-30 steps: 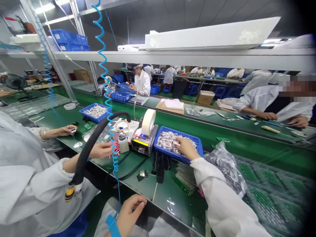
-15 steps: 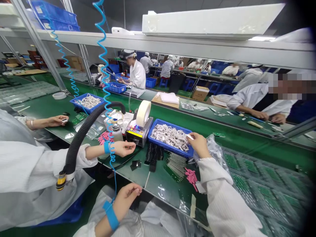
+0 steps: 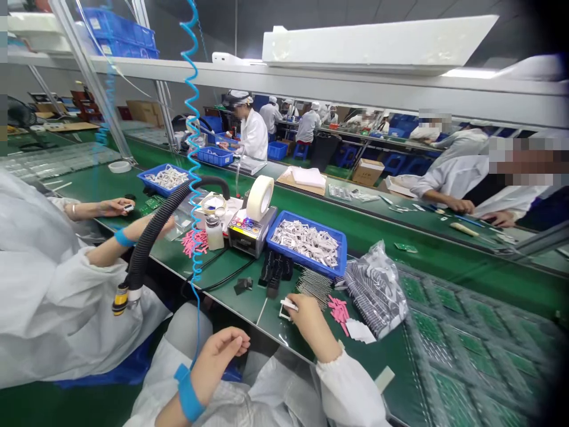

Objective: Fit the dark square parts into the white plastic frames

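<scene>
My right hand (image 3: 308, 320) pinches a small white plastic frame (image 3: 284, 312) low over the green bench mat, near its front edge. My left hand (image 3: 220, 354), with a blue wrist strap (image 3: 190, 394) around the wrist, is over my lap; its fingers are curled against the thumb and nothing shows in them. Beyond my right hand lie a fan of thin strips (image 3: 315, 289), pink pieces (image 3: 338, 313) and white squares (image 3: 360, 331). Black strips (image 3: 273, 273) lie just before the blue tray (image 3: 343, 252) heaped with white frames (image 3: 306, 242).
A tape dispenser (image 3: 251, 237) with a tape roll (image 3: 260, 198) stands left of the tray. A black flexible hose (image 3: 153, 243) arches beside a co-worker's arm (image 3: 120, 243). Bagged striped pieces (image 3: 377, 290) and panels of green boards (image 3: 444, 332) lie right. A coiled blue cord (image 3: 190, 101) hangs down.
My right hand has come from the tray's right edge down toward the front of the bench with a white frame. The co-worker's hand has drawn back left from the tape dispenser.
</scene>
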Tool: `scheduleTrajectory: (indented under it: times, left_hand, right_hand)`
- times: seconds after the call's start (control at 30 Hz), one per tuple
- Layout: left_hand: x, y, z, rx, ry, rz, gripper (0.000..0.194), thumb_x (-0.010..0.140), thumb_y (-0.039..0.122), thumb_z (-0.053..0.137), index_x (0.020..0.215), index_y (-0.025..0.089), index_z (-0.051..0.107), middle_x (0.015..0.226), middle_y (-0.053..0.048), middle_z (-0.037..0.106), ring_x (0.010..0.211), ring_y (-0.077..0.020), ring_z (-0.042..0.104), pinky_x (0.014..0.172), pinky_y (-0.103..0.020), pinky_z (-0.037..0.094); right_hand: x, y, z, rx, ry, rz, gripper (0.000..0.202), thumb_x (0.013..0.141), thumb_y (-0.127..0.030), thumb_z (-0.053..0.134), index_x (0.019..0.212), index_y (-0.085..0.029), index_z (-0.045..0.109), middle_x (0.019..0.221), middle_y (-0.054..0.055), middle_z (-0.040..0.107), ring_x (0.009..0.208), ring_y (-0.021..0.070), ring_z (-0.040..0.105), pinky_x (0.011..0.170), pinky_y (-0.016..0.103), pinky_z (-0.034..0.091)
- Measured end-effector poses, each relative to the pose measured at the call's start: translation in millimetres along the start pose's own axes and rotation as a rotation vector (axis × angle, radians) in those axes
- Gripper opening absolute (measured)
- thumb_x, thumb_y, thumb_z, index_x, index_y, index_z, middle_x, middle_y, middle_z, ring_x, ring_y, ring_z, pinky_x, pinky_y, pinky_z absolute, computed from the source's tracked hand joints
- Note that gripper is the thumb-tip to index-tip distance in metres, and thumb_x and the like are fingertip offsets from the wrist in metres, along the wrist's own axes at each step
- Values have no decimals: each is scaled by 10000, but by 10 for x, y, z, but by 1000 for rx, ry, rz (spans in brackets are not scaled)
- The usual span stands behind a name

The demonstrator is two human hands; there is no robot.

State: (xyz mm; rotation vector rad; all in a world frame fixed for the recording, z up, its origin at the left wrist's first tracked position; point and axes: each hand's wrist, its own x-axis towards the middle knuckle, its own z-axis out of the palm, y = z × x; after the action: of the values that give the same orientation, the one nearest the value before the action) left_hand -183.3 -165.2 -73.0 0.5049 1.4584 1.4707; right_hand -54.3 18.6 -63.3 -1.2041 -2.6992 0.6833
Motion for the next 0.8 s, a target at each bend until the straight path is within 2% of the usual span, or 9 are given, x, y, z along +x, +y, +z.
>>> scheduleTrajectory:
  times: [0.13,0.23,0.37,0.43,0.5,0.6,0.63,0.73,0.8]
  left_hand:
    - [80,4,36,-63,-19,8,334,671,486,675,771,168,690,740,-44,668,725,-164,587,725,-298,462]
    - [217,-28,117,-110,-118,-14,330,674,453,688,830,162,685,781,-50,663,734,-164,594,725,-303,465]
    - [437,-42,242,-148,-157,-55,426,641,484,706,914,160,658,840,-62,639,726,-166,604,693,-312,483]
    - [500,-30,276,-172,-162,-63,527,645,522,687,1040,180,618,951,-84,624,776,-181,616,703,-324,493]
    - [508,-21,281,-209,-245,-69,625,644,535,684,1159,202,564,1052,-109,608,837,-200,620,716,-335,502]
    - [448,-39,223,-266,-450,-117,651,659,519,683,1215,211,541,1030,-111,631,782,-189,634,646,-307,497]
    - [423,-53,185,-285,-475,-142,643,667,514,681,1219,214,542,977,-98,644,733,-178,640,605,-289,485]
    - [360,-94,12,-381,-388,-208,647,666,484,700,1233,219,533,831,-61,656,641,-162,644,540,-256,445]
    - [320,-101,-138,-447,-313,-237,636,665,434,724,1230,209,538,796,-63,667,649,-153,643,572,-255,448]
  right_hand:
    - [36,45,20,-99,12,94,235,813,-99,439,887,-134,660,778,120,691,735,203,641,639,257,384]
    - [12,32,-30,-138,30,141,276,861,-136,382,964,-143,638,792,139,685,741,225,646,620,274,384]
    - [-44,-30,-153,-84,7,108,305,878,-154,333,876,-173,638,809,102,686,743,204,634,623,264,385]
    - [-91,-97,-212,-25,-61,41,292,876,-174,350,804,-187,633,728,54,676,671,170,616,603,241,388]
    - [-147,-199,-237,55,-184,-74,240,856,-197,415,733,-196,621,647,8,652,599,136,589,581,213,390]
    - [-198,-391,-203,187,-396,-196,182,802,-140,463,689,-184,600,574,-21,622,540,105,560,561,186,383]
    - [-194,-454,-182,217,-449,-215,169,790,-123,468,700,-178,599,571,-20,621,535,101,559,554,182,379]
    - [-83,-613,-127,194,-493,-268,96,792,-166,528,829,-183,616,600,-24,637,548,100,569,528,174,373]
    - [74,-697,-84,70,-416,-310,149,827,-219,535,956,-203,607,671,-23,655,603,101,594,554,171,397]
